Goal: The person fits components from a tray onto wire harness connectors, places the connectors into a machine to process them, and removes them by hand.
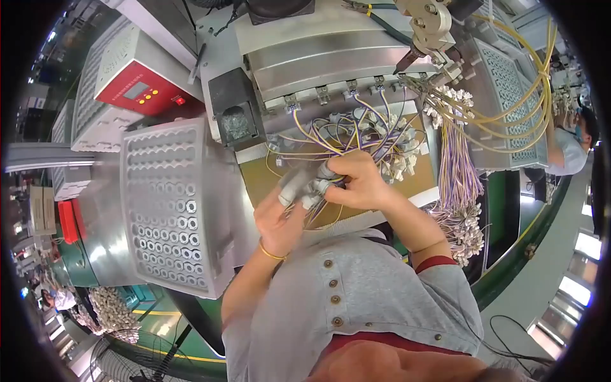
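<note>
My left hand (275,219) and my right hand (358,181) meet over a brown board on the bench, with grey-white covers on several fingertips. Both are closed on a wire harness (323,146) of purple, yellow and white strands; the exact spot between the fingers is hidden, and my left fingers are a little blurred. Beyond my hands, several strands run up to small connectors (291,103) seated along the front of a metal fixture (331,63). A tangle of wires with white plugs (398,162) lies just past my right hand.
To the left stand a pale tray (162,210) of ring-shaped metal parts, a black box (237,108) and a red-fronted control box (141,89). At the right hang a thick wire bundle (455,165) and yellow tubes (538,95) near a metal tool head (433,28). Pliers (382,22) lie behind.
</note>
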`<state>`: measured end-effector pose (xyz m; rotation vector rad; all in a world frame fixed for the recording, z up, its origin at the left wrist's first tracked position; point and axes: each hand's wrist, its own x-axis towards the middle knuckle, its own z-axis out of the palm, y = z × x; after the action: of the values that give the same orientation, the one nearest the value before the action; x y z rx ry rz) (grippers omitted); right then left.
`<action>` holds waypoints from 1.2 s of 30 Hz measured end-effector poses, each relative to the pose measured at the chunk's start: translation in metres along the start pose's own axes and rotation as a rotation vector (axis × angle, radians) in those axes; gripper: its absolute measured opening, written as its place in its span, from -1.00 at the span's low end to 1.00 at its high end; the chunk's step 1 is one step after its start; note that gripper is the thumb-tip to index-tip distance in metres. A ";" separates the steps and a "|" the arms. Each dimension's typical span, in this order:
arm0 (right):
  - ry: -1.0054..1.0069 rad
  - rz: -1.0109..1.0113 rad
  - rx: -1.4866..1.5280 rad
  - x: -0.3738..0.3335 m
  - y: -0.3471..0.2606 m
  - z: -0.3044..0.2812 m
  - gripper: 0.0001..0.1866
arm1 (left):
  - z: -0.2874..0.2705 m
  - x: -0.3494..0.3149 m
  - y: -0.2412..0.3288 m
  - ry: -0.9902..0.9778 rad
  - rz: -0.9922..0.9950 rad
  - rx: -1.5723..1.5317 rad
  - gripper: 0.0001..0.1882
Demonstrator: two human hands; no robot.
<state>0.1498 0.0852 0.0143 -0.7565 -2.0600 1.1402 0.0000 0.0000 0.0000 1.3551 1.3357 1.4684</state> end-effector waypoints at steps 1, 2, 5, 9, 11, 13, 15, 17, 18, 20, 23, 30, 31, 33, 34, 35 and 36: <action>0.013 -0.016 -0.005 0.000 -0.001 0.001 -0.89 | 0.000 0.001 0.000 -0.007 0.006 0.014 -0.66; 0.026 -0.033 -0.009 0.001 -0.001 0.001 -0.87 | 0.000 0.002 0.000 -0.014 0.013 0.028 -0.67; -0.055 -0.071 -0.065 0.002 -0.002 -0.003 -0.87 | 0.004 0.000 -0.003 0.033 -0.107 -0.212 -0.69; -0.106 0.037 0.040 0.000 -0.003 0.008 -0.89 | 0.004 0.005 -0.002 0.046 -0.221 -0.360 -0.76; -0.089 0.304 0.302 -0.002 -0.004 0.015 -0.91 | -0.002 0.005 -0.010 0.078 -0.461 -0.610 -0.81; -0.026 0.304 0.299 0.003 -0.006 0.021 -0.91 | -0.002 0.009 -0.015 0.100 -0.497 -0.630 -0.80; 0.039 0.304 0.295 0.005 -0.005 0.021 -0.92 | -0.005 0.013 -0.014 0.128 -0.504 -0.838 -0.76; -0.138 0.311 0.181 0.005 0.001 0.017 -0.91 | -0.009 0.012 -0.015 0.057 -0.498 -0.786 -0.73; -0.136 0.309 0.178 0.006 0.001 0.018 -0.91 | -0.008 0.012 -0.015 -0.014 -0.476 -0.824 -0.71; -0.053 0.431 0.581 0.008 0.003 0.018 -0.91 | -0.004 0.012 -0.015 -0.117 -0.465 -0.952 -0.65; 0.188 0.462 0.198 0.005 0.028 0.014 -0.91 | 0.006 0.009 -0.022 -0.057 -0.422 -0.866 -0.62; 0.772 0.533 0.670 0.035 0.032 0.012 -0.92 | 0.014 -0.006 -0.070 -0.267 0.332 0.667 -0.74; 0.776 0.528 0.663 0.037 0.033 0.012 -0.92 | 0.015 -0.005 -0.069 -0.266 0.338 0.661 -0.74; 0.754 0.527 0.623 0.037 0.033 0.013 -0.91 | 0.016 -0.004 -0.062 -0.226 0.216 0.489 -0.82; 0.743 0.511 0.619 0.037 0.032 0.013 -0.90 | 0.015 -0.004 -0.062 -0.223 0.218 0.482 -0.82; 0.742 0.511 0.612 0.036 0.032 0.015 -0.90 | 0.014 -0.004 -0.063 -0.205 0.155 0.462 -0.86; 0.769 0.498 0.646 0.034 0.031 0.018 -0.90 | 0.013 -0.004 -0.063 -0.190 0.095 0.441 -0.91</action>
<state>0.1200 0.1159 -0.0115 -1.1573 -0.8169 1.3771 0.0046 0.0120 -0.0634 1.8091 1.5427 1.1050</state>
